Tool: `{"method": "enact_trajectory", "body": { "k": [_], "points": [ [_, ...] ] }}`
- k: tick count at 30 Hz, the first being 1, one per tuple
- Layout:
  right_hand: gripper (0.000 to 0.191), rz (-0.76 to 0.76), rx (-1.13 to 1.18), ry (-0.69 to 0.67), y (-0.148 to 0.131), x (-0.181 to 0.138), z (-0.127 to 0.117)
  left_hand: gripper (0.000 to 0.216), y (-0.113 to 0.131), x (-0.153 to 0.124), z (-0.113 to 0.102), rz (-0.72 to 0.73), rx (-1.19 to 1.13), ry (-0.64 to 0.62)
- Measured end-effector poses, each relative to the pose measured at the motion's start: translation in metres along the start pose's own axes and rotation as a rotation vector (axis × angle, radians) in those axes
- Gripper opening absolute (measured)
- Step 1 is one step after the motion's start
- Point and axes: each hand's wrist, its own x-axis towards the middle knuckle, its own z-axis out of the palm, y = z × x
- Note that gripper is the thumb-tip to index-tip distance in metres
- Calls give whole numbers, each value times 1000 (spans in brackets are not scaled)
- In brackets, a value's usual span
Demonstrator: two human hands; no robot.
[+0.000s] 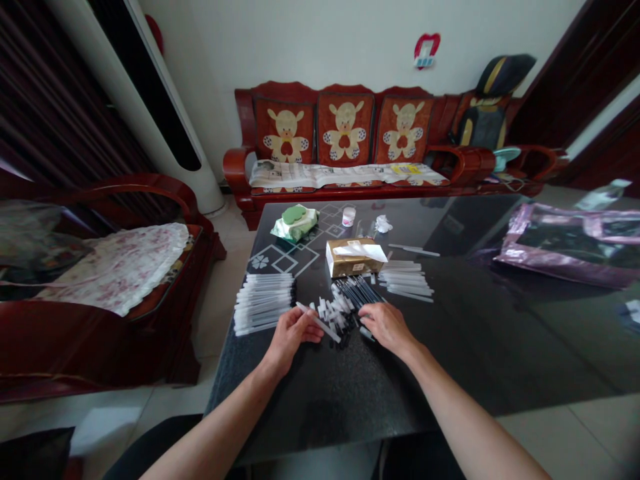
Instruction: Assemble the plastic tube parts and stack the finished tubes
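Note:
My left hand [296, 331] is closed around a translucent white pen barrel [320, 323], which slants down to the right. Left of it lies a row of pens with white barrels [263, 303] and dark ends. Between my hands is a loose heap of small white and black pen caps [336, 310]. My right hand [386, 324] has its fingers bent together at the near end of a bundle of thin black pen refills [358, 291]; what its fingertips hold is hidden. A greyish piece [367, 333] shows just below them. More white barrels [407, 279] lie beyond that hand.
A tissue box [345, 267] stands behind the refills on the dark glossy table [310, 400]. Farther back are a green wipes pack [295, 223], a small cup [349, 216] and crumpled tissue [383, 224]. A purple-edged clear bag [565, 247] lies at the right.

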Motion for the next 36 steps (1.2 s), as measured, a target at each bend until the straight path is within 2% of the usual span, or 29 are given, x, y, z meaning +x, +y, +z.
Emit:
{"method": "enact_trajectory", "body": {
  "k": [5, 9, 15, 19, 21, 24, 29, 33, 36],
  "points": [
    [13, -3, -77, 2, -6, 5, 10, 36, 0, 1, 0, -10, -44, 14],
    [11, 16, 6, 44, -2, 7, 6, 37, 0, 3, -3, -1, -64, 25],
    [7, 97, 362, 159, 10, 6, -5, 36, 0, 2, -3, 10, -70, 19],
    [6, 195, 682, 85, 14, 5, -7, 35, 1, 1, -1, 10, -69, 9],
    [9, 229, 757, 58, 13, 5, -8, 35, 2, 0, 0, 8, -64, 6],
    [8, 234, 736, 62, 14, 4, -10, 36, 3, -1, 0, 12, -62, -3],
    [10, 221, 540, 66, 18, 2, -6, 36, 2, -1, 0, 16, -53, -9],
    [15, 141, 430, 14, 15, 2, 3, 36, 3, -2, 1, 20, -45, -3],
    [18, 102, 408, 31, 9, 3, 6, 36, 5, -3, 2, 12, -39, 3]
  ]
}}
